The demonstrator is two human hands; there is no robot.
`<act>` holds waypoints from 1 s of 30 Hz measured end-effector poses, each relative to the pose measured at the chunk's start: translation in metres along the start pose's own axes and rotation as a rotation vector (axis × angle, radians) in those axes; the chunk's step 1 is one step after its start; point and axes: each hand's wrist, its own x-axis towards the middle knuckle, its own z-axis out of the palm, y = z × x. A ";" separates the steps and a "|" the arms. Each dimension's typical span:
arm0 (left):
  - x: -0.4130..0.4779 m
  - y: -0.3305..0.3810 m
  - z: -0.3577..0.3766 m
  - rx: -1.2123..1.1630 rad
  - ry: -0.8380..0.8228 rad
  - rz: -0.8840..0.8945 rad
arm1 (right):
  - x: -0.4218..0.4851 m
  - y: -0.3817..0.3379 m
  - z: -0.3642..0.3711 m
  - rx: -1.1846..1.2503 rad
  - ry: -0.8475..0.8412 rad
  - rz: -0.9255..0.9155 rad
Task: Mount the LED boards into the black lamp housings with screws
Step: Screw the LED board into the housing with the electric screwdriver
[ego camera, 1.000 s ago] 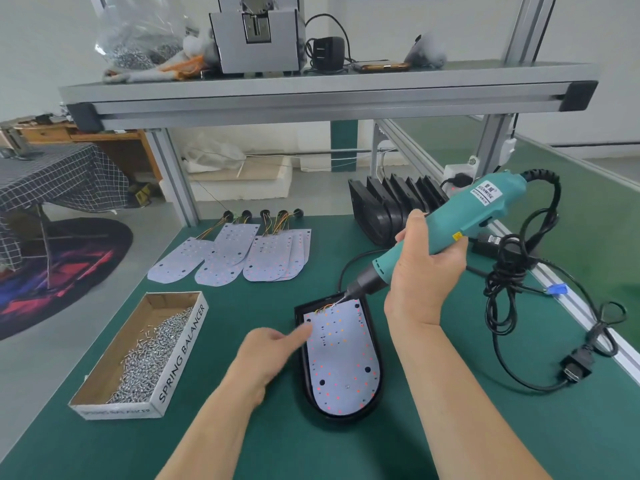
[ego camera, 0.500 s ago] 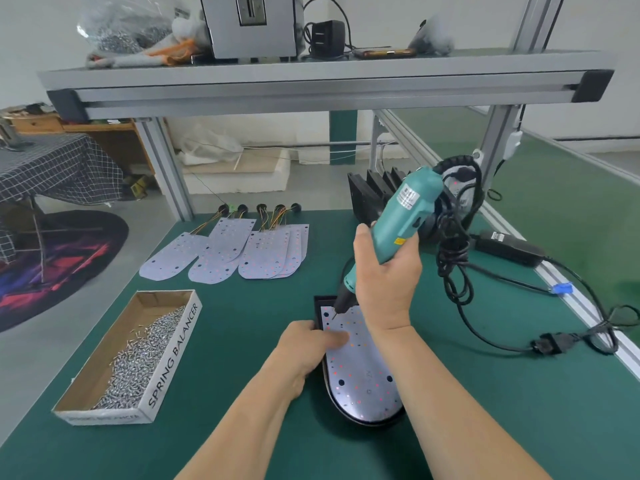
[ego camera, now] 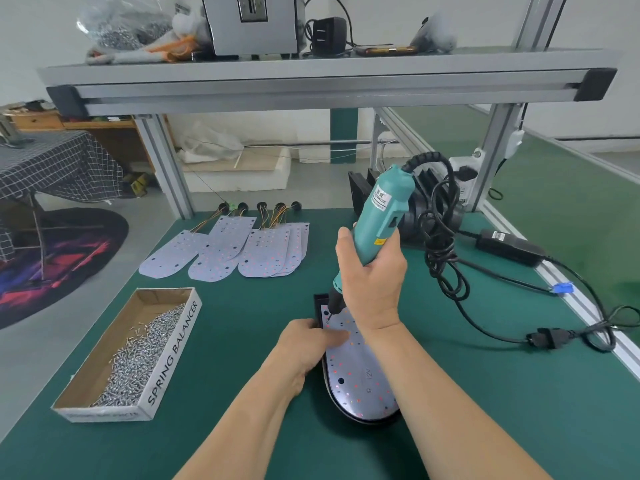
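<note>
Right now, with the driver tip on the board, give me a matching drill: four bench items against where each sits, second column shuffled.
1 electric screwdriver
2 screw box
3 loose LED boards
4 spare housings

A lying flat, far left of the table
B standing on edge behind the screwdriver
C in the right hand's grip
D near left of the table

Pairs: 1-C, 2-D, 3-A, 4-B

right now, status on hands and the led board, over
Right hand grips the screwdriver, bit on the LED board, far end. Left hand presses the board in its black housing. Screwdriver cord hangs clear.
</note>
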 end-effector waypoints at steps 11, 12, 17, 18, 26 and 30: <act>0.004 -0.006 0.001 0.001 0.037 0.024 | -0.005 0.000 0.008 -0.083 -0.114 -0.071; 0.003 -0.006 0.002 0.007 0.041 0.026 | -0.005 0.000 0.008 -0.086 -0.118 -0.068; -0.001 -0.002 0.001 0.009 0.026 0.030 | -0.010 -0.005 0.005 -0.069 -0.107 -0.074; -0.001 -0.001 0.001 0.009 0.014 0.024 | -0.011 -0.007 0.002 -0.053 -0.104 -0.064; -0.003 -0.001 0.000 -0.004 -0.011 0.007 | 0.033 -0.022 -0.062 0.117 0.229 0.155; -0.007 0.000 0.000 -0.016 -0.040 0.020 | 0.036 0.014 -0.114 -0.049 0.200 0.406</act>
